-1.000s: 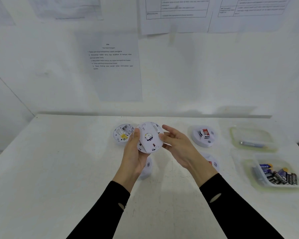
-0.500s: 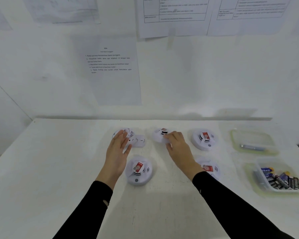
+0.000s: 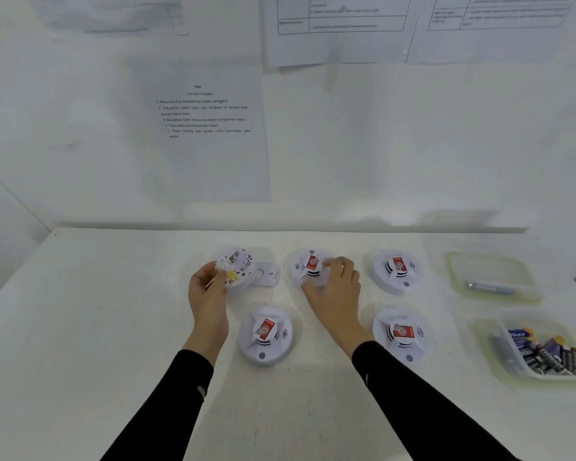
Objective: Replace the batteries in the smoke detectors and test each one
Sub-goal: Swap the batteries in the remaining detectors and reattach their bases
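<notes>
Several white round smoke detectors lie on the white table (image 3: 113, 327). My left hand (image 3: 208, 291) grips the back-left detector (image 3: 236, 267), which is turned over with its underside and yellow label showing. A loose white cover (image 3: 268, 274) lies just right of it. My right hand (image 3: 335, 287) holds the rim of the back-middle detector (image 3: 310, 264), face up with a red sticker. Other face-up detectors sit at back right (image 3: 394, 271), front middle (image 3: 266, 334) and front right (image 3: 399, 334).
A clear tub (image 3: 539, 354) with several batteries stands at the front right. Behind it a shallow clear tray (image 3: 492, 277) holds one battery. Printed sheets (image 3: 207, 128) hang on the wall behind the table.
A second ago both hands held one detector up over the table. That detector now sits face up at the back middle, and my left hand has moved to the overturned detector and taken hold of it.
</notes>
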